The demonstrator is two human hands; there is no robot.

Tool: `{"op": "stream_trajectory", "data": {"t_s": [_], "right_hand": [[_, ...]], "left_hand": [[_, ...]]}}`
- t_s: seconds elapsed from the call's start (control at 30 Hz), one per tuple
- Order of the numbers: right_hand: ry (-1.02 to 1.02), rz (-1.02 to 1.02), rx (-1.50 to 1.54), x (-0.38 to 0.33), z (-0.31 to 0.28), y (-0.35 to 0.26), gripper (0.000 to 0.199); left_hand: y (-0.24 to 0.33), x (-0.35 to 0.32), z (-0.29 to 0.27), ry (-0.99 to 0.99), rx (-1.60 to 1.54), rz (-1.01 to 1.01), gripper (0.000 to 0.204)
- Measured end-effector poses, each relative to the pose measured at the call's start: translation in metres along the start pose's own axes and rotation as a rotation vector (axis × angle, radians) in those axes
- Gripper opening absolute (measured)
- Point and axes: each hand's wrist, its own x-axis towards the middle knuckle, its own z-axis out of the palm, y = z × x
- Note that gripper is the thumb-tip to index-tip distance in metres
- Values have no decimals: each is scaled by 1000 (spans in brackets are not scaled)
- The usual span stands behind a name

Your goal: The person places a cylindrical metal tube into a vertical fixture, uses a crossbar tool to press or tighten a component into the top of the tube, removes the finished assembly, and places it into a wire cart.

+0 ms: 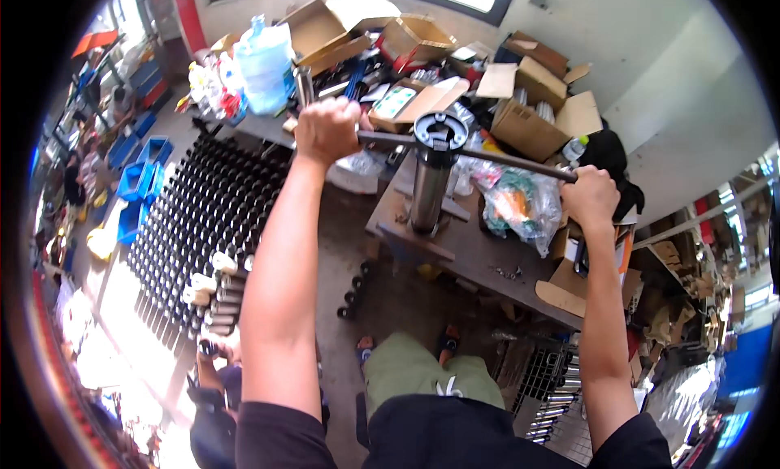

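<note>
Left hand (329, 132): fist wrapped on one end of the bar (520, 164). Right hand (593, 194): closed round the other end. Taking the cylinder's cap (441, 131) as clock centre, left fist sits at nine, right at four. From here I see the bar stick out either side just below the cap. Cylinder (428, 193) stands on the bench (504, 266), beneath the cap. Plastic bag (520, 213) between four and five, open carton (520, 129) at three, water jug (265, 63) at ten. Farther out: black-ended rods (211, 193) between eight and nine, co-worker (213, 432) toward seven.
</note>
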Motion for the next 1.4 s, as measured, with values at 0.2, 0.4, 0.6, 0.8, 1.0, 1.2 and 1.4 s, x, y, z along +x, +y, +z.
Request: {"op": "stream_trajectory", "data": {"t_s": [0.2,0.4,0.6,0.8,1.0,1.2,1.4], "right_hand": [[-94,144,-55,-23,-32,-11,27],[67,176,-119,-95,-43,-24,27],[-6,227,-142,-169,-80,-68,24],[-165,215,151,-178,-75,-41,18],[5,122,444,-141,-12,-13,13],[315,14,514,-136,-37,84,7],[80,337,204,-209,47,268,21]], "left_hand": [[-10,0,21,-33,-29,7,20],[-38,20,67,25,-131,185,17],[-49,46,114,6,-205,329,21],[-48,32,67,-49,-203,302,38],[197,22,-42,-333,-518,1022,24],[205,62,37,-1578,827,689,91],[217,84,52,-1720,684,437,89]]}}
